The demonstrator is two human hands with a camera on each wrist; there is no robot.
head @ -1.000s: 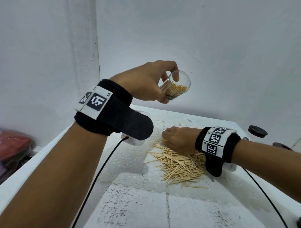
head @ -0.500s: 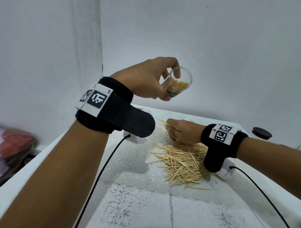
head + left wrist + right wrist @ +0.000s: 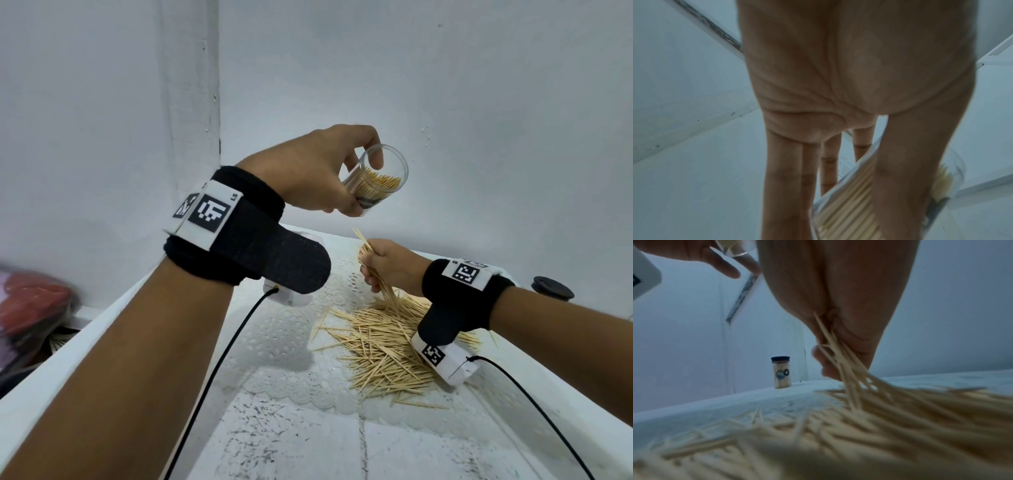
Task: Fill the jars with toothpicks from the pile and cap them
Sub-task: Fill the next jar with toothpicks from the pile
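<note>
One capped jar (image 3: pixel 781 372) is done. Your left fingers (image 3: pixel 371 154) curl round a part-filled jar (image 3: pixel 378 181); below them, your right fingers (image 3: pixel 371 274) pinch toothpicks (image 3: pixel 375 270) above the pile (image 3: pixel 380 346); capping remains.

A second ago the right hand (image 3: pixel 390 265) lay flat on the pile of toothpicks (image 3: pixel 376 346) on the worktop (image 3: pixel 291 438). It has since closed its fingers (image 3: pixel 819 353) round a bunch of toothpicks (image 3: pixel 375 270) and lifted it off the pile, with a few lower tips trailing among the loose ones. The left hand (image 3: pixel 318 174) has raised the jar (image 3: pixel 378 181) slightly higher.
</note>
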